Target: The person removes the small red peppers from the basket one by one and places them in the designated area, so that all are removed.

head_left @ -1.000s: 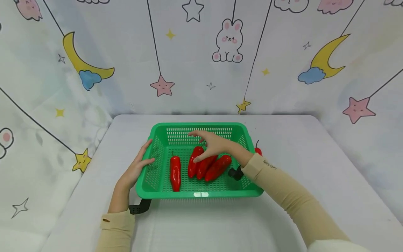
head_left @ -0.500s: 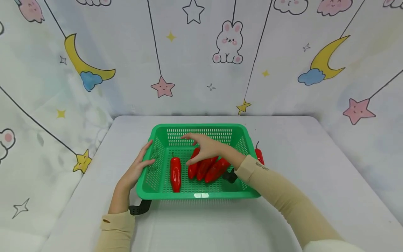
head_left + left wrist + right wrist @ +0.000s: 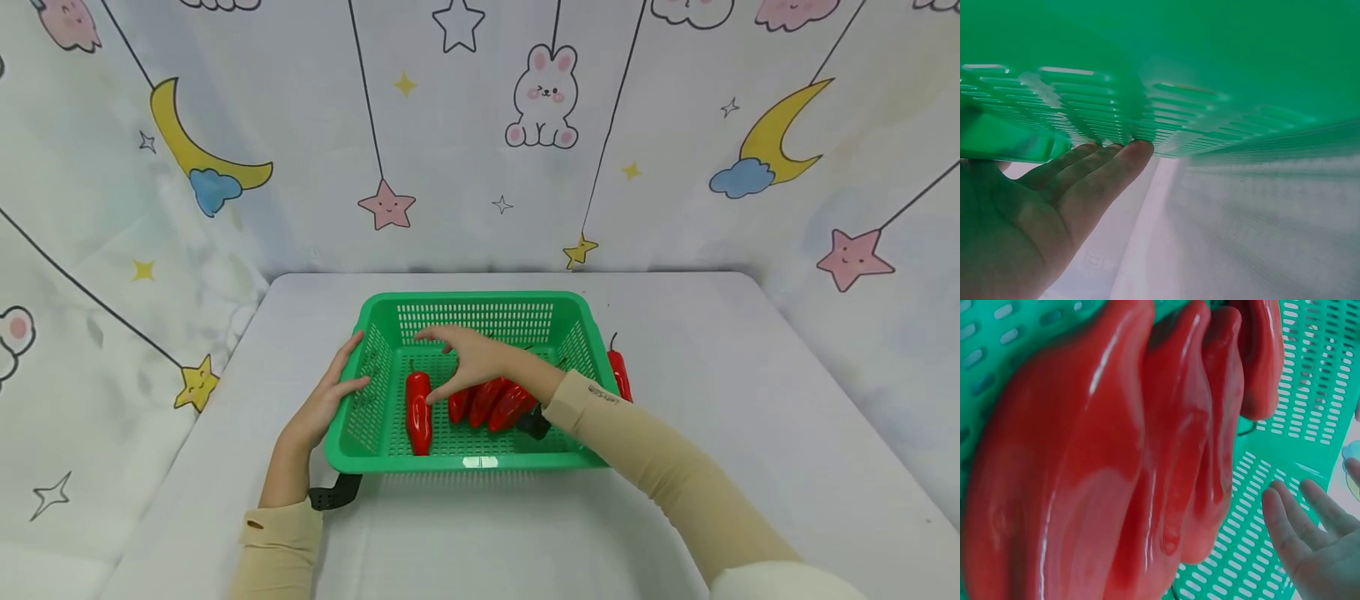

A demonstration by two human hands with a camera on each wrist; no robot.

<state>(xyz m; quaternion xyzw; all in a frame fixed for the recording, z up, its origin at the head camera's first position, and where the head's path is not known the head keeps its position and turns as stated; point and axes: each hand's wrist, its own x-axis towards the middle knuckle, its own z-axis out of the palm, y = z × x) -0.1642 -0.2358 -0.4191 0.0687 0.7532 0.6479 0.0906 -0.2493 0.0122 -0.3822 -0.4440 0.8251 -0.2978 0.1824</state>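
A green plastic basket (image 3: 405,464) with slotted walls stands mid-table. My left hand (image 3: 321,408) holds its left side, thumb over the rim; in the left wrist view the fingers (image 3: 1104,175) lie against the slotted outer wall. Inside the basket, a single red chili pepper (image 3: 417,417) lies toward the left. Three more red chili peppers (image 3: 513,407) lie close together right of it, partly hidden by my right hand (image 3: 476,358). That hand hovers over the basket with thumb and fingers spread, holding nothing. Its thumb tip overlaps the single pepper in the head view; contact is unclear.
Outside the basket's right wall lies another red chili pepper (image 3: 620,377), partly hidden. The white tabletop (image 3: 480,533) extends in front and to both sides. Behind stands a cloth backdrop (image 3: 465,150) printed with moons, stars and a bunny.
My right hand has moved left across the basket, from over the grouped chili peppers toward the single one. The left hand and the basket have stayed in place.
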